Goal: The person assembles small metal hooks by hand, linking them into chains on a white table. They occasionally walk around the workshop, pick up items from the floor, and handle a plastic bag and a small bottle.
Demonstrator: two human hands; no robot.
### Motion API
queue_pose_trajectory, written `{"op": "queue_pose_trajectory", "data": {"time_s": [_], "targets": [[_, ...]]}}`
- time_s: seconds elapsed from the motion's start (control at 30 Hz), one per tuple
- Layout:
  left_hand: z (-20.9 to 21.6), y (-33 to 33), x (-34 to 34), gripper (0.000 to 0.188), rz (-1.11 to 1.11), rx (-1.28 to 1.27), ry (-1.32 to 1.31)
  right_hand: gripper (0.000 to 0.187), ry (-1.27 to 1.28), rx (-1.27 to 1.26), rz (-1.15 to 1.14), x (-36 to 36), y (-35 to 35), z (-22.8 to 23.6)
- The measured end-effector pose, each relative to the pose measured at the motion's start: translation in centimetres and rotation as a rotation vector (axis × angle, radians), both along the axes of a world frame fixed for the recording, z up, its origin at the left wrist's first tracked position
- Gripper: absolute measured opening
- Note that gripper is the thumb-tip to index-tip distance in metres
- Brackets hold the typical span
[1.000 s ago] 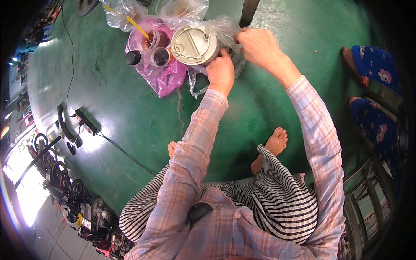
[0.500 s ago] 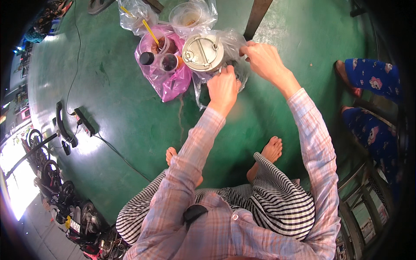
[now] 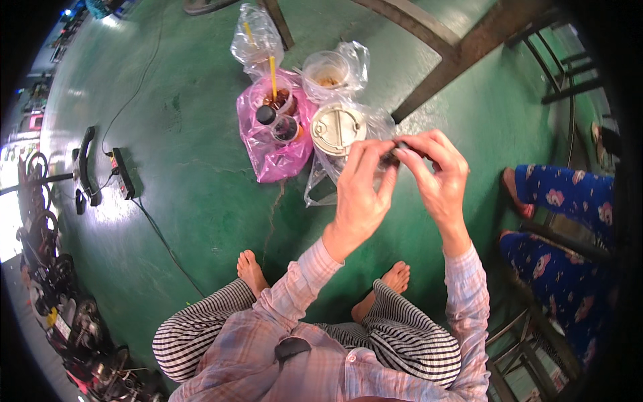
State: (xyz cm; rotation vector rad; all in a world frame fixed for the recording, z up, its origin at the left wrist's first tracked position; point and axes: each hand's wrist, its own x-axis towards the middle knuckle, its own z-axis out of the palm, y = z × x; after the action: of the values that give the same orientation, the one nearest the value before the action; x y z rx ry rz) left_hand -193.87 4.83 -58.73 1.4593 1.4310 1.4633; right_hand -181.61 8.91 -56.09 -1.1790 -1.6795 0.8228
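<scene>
My left hand [image 3: 362, 189] and my right hand [image 3: 439, 175] meet in front of me, fingertips pinched together on a small dark thing [image 3: 400, 146] too small to name. Just beyond my left fingers stands a lidded cream container [image 3: 337, 127] in a clear plastic bag [image 3: 326, 179]. Left of it, a pink plastic bag [image 3: 274, 167] holds a cup of brown drink with a yellow straw [image 3: 273, 79] and a dark-capped bottle [image 3: 281, 125]. Behind the container is a clear plastic cup [image 3: 326, 70] with some brown contents at its bottom.
Wooden furniture legs [image 3: 429, 89] stand at the far right. Another person's legs in blue patterned trousers [image 3: 562, 194] are on the right, near a stool [image 3: 529, 348]. A power strip [image 3: 123, 173] with cords lies left on the green floor [image 3: 194, 194]. Motorbikes [image 3: 74, 315] stand lower left.
My hands have come off the bagged container, drawn nearer to me, and joined at the fingertips around a small dark thing. The whole view has shifted too.
</scene>
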Motion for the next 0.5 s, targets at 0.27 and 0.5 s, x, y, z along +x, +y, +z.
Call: {"op": "queue_pose_trajectory", "data": {"time_s": [0.27,0.5], "targets": [[3.4,-0.6,-0.5,0.021,-0.291,-0.042,-0.307,0.015,0.040,0.167,0.058,1.0,-1.5,4.2],[4.8,-0.4,-2.1,0.020,-0.550,-0.046,-0.256,0.013,-0.019,0.148,0.070,1.9,-3.4,6.4]]}}
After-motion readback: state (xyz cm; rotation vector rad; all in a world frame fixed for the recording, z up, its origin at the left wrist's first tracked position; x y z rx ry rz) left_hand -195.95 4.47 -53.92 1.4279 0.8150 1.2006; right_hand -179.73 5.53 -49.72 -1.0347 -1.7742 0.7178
